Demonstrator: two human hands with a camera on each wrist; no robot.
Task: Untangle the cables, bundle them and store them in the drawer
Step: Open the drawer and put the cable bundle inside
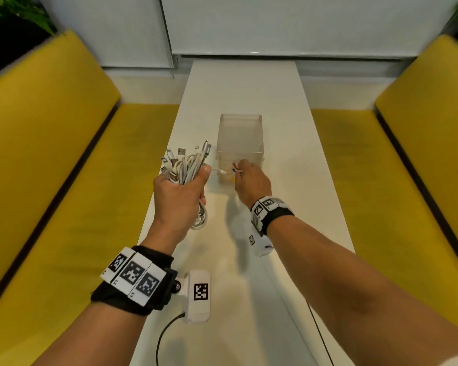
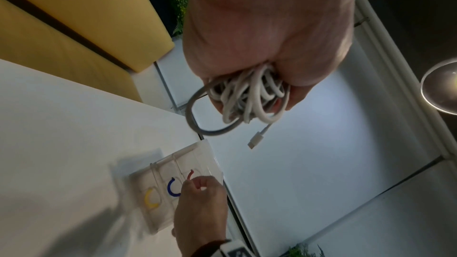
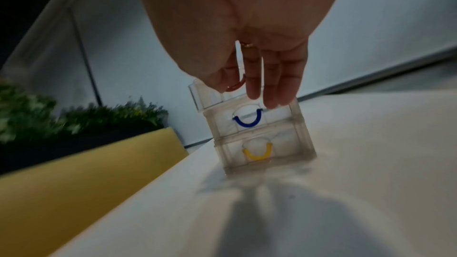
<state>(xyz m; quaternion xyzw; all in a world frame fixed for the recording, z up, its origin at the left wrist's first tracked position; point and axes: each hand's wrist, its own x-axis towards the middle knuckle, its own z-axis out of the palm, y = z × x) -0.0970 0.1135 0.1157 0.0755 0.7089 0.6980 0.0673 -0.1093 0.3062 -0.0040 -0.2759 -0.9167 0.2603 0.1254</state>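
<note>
My left hand (image 1: 180,191) grips a bundle of several white cables (image 1: 188,165) above the white table (image 1: 288,154), with the plugs sticking up past the fist. In the left wrist view the cable loops (image 2: 249,93) hang out of the fist and one plug dangles. A clear plastic drawer unit (image 1: 240,136) stands in the middle of the table. My right hand (image 3: 237,83) pinches the red handle (image 3: 236,86) of the top drawer (image 3: 205,97), which sticks out a little. The drawers with the blue handle (image 3: 247,121) and the yellow handle (image 3: 257,152) sit flush below it.
Yellow benches (image 1: 50,154) (image 1: 407,159) run along both long sides of the narrow table. White wall panels (image 1: 275,27) close the far end. Green plants (image 1: 16,11) stand behind the left bench.
</note>
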